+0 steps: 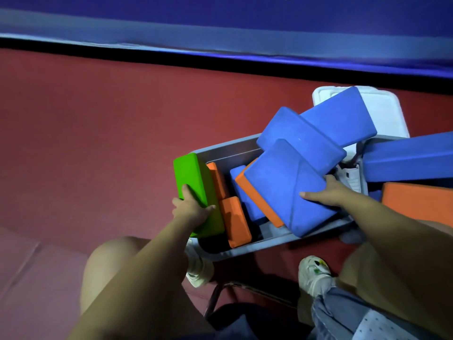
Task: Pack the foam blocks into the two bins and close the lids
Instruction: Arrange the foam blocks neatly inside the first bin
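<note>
A grey bin [228, 149] stands on the red floor, crowded with foam blocks. My left hand [192, 207] grips a green block [193, 177] standing on edge at the bin's left end. Orange blocks [235, 220] stand upright beside it inside. My right hand [326, 192] holds the near end of a large blue block [279, 182] lying tilted across the bin, with an orange block [255, 195] under it. More blue blocks [301, 141] are piled above, reaching over the rim. A white lid [382, 111] lies behind the pile.
A long blue block [411, 158] and an orange block [416, 202] lie at the right edge. My knees and white shoes [313, 273] are just in front of the bin. A blue wall pad [220, 28] runs along the back of the red floor [98, 133].
</note>
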A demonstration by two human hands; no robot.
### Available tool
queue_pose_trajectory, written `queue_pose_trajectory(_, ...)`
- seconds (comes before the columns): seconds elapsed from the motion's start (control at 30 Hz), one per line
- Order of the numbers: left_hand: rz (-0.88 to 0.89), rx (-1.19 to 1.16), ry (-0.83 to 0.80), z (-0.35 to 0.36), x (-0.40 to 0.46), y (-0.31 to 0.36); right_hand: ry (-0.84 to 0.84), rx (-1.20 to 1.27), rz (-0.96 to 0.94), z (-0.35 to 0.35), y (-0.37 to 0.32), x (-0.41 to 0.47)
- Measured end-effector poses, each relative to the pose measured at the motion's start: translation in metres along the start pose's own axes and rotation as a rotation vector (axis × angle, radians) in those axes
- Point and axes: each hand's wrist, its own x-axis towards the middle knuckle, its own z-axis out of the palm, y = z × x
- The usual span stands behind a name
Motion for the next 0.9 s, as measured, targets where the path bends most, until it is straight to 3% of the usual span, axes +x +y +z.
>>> queue_pose_trajectory(0.13,0.024,-0.028,0.145,-0.01,-0.001,0.009,-0.03,-0.005,-0.019,-0.006,-0.008,-0.003)
queue_pose_trajectory(0.27,0.075,-0.208,0.235,-0.022,-0.003,0.022,0.137,-0.152,-0.125,0.002,-0.034,-0.026)
queue_pose_trajectory(0.33,0.191,-0.365,0.26,-0.025,-0.006,0.033,0.15,-0.075,-0.172,0.011,-0.049,-0.043)
queue_pose_trajectory(0.43,0.324,-0.695,0.131,-0.03,-0.018,0.056,0.049,0.306,-0.217,0.022,-0.07,-0.064)
queue_pose_trajectory(0.5,0.305,-0.875,-0.024,-0.036,-0.024,0.067,-0.077,0.61,-0.272,0.027,-0.084,-0.071)
queue_pose_trajectory(0.67,0.275,-0.978,-0.562,-0.056,-0.016,0.062,-0.345,0.895,-0.296,0.021,-0.101,-0.071)
queue_pose_trajectory(0.8,0.35,-0.996,-0.471,-0.061,-0.012,0.061,-0.482,0.823,-0.266,0.027,-0.098,-0.057)
queue_pose_trajectory(0.87,0.322,-0.985,-0.39,-0.061,-0.01,0.062,-0.367,0.677,-0.241,0.027,-0.087,-0.045)
queue_pose_trajectory(0.9,0.299,-0.988,-0.344,-0.061,-0.007,0.061,-0.204,0.542,-0.223,0.026,-0.075,-0.035)
